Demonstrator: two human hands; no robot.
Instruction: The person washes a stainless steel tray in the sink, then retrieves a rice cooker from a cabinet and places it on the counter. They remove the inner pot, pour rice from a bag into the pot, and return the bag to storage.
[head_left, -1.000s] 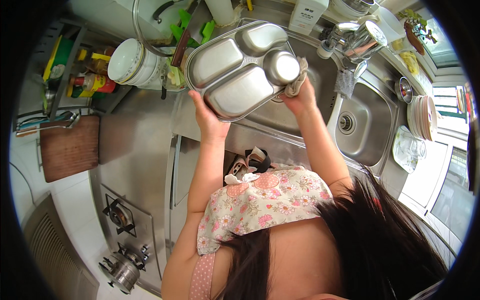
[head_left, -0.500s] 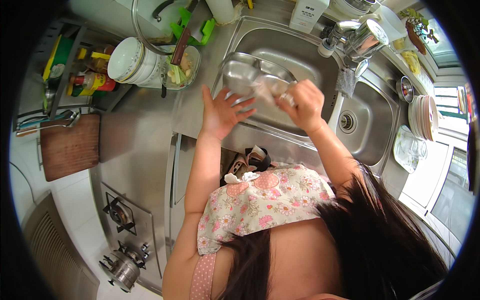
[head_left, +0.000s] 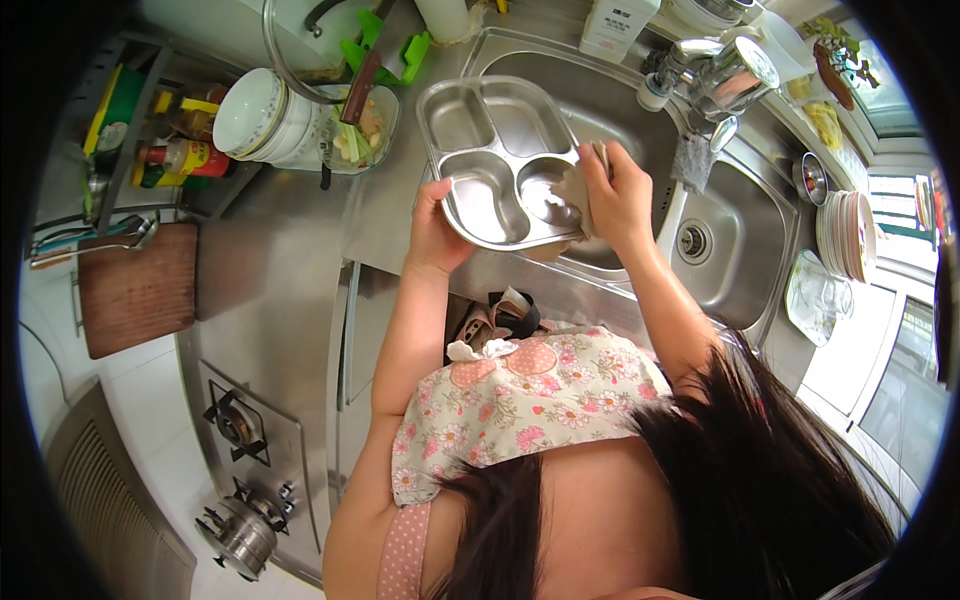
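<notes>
One steel divided tray [head_left: 503, 157] in the head view, compartments facing the camera, held over the left part of the large basin [head_left: 615, 110]. Left hand [head_left: 441, 232] clamps its left rim, thumb on top, other fingers mostly hidden underneath. Right hand [head_left: 622, 203] grips a cloth [head_left: 573, 195] bunched over the right edge, part of it inside the round compartment. Can't tell if the tray also rests on the basin's front edge.

Risks, my read: left grip sits on one side only, so a hard push from the right could twist the tray loose; worse if the metal is wet. A drop could hit the basin or clip the tabletop [head_left: 385, 215]. Loose cloth could snag on the rim. Swinging far left could knock the glass dish [head_left: 389, 115] or the brown handle [head_left: 361, 88] showing above it.
</notes>
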